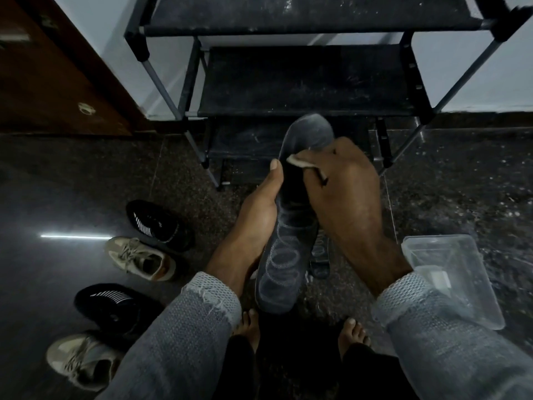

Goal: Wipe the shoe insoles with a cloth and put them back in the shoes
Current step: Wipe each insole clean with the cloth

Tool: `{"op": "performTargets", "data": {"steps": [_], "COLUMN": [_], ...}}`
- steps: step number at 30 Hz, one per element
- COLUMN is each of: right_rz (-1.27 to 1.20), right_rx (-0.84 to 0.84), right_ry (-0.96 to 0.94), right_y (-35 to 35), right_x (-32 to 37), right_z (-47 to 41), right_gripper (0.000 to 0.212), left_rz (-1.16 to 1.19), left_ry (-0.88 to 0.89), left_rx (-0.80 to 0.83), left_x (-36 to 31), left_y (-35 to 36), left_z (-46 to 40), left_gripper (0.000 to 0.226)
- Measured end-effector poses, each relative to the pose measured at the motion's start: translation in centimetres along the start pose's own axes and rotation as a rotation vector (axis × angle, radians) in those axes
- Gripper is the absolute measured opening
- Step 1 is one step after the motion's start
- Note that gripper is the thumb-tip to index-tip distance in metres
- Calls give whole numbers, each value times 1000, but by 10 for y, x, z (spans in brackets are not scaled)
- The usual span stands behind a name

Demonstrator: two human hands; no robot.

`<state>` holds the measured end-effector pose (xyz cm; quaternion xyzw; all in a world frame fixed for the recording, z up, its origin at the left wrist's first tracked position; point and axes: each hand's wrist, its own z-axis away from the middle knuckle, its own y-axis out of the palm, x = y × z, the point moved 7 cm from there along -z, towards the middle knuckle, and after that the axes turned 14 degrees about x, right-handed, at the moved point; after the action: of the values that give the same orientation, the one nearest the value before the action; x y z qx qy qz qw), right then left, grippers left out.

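Note:
A dark grey insole [284, 255] with pale ring marks is held lengthwise in front of me, toe end pointing away. My left hand [259, 209] grips it along its left edge, thumb up beside it. My right hand [343, 186] holds a small pale cloth [300, 161] bunched under its fingers and presses it on the insole's upper half. A second dark insole [320, 255] lies on the floor just behind, mostly hidden. On the floor at left stand two black shoes [158, 223] [115, 307] and two beige laced shoes [141, 258] [78, 359].
A black metal shoe rack [302, 79] with dusty shelves stands straight ahead. A clear plastic container [450, 275] sits on the dark stone floor at right. A brown wooden door [52, 70] is at the left. My bare feet [353, 333] are below the insole.

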<state>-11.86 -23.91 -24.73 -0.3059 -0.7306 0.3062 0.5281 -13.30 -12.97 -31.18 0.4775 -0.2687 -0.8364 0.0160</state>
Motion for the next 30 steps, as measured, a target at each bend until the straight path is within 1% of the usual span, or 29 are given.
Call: {"op": "performTargets", "data": {"steps": [3, 7, 9, 12, 15, 16, 19, 22, 24, 27, 28, 30], "right_rz": [10, 66, 123, 166, 176, 173, 142, 157, 185, 174, 170, 175], "right_rx": [-50, 48, 47, -12, -54, -63, -32, -3, -23, -44, -39, -14], "right_ry": [37, -63, -121, -69, 14, 15, -74, -132, -65, 70, 87, 62], "right_y": [-3, 9, 10, 2, -6, -7, -1, 4, -3, -16, -17, -12], "right_x": [-3, 16, 23, 9, -13, -15, 2, 12, -2, -30, -33, -26], "right_z": [-1, 4, 6, 1, -3, -3, -1, 0, -3, -4, -4, -4], "right_gripper": [21, 29, 25, 28, 16, 16, 29, 25, 23, 19, 19, 18], "left_rz": [-24, -3, -13, -30, -48, -42, -31, 1, -11, -75, -97, -115], "left_ry": [-19, -1, 7, -18, -52, -52, -42, -18, -26, -52, -55, -39], "left_rx": [5, -7, -22, -26, -33, -29, -26, -13, -4, -27, -39, -48], "left_x": [4, 2, 0, 2, 9, 10, 10, 6, 9, 10, 11, 8], "left_y": [2, -1, -4, -2, -2, -2, -4, -4, -4, -6, -7, -7], "left_z": [-1, 0, 0, 1, -2, -2, -3, -3, -4, -3, -2, -1], "left_gripper": [50, 52, 52, 51, 54, 53, 56, 52, 52, 60, 61, 56]}}
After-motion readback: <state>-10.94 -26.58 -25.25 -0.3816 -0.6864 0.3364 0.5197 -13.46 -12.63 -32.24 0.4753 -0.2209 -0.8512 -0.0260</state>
